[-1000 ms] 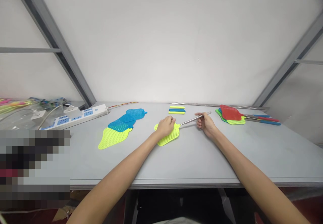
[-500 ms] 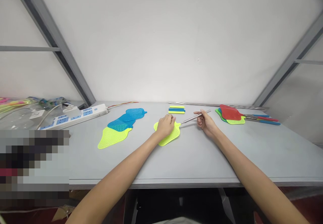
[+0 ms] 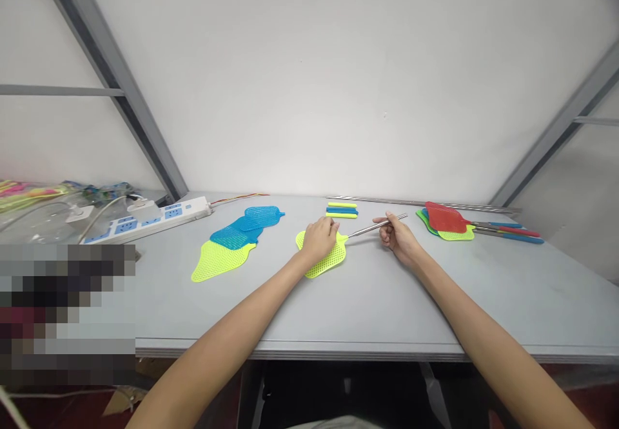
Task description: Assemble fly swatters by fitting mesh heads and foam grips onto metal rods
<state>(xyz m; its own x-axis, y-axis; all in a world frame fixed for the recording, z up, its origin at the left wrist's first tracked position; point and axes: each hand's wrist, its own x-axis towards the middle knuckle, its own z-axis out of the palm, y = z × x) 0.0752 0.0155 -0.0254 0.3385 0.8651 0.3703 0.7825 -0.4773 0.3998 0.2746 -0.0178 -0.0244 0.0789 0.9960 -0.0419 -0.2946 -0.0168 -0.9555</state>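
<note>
While the left hand (image 3: 319, 240) lies curled over a yellow-green swatter head (image 3: 326, 265) just below the frame's centre, its grip underneath hidden, the right hand (image 3: 400, 239) pinches a metal rod (image 3: 365, 229) meeting that head's neck. Head view, also: loose mesh heads (image 3: 223, 261), centre left; coloured tubes (image 3: 342, 210), mid-frame; handled swatters (image 3: 445, 216), right; power strip (image 3: 151, 221), left.
</note>
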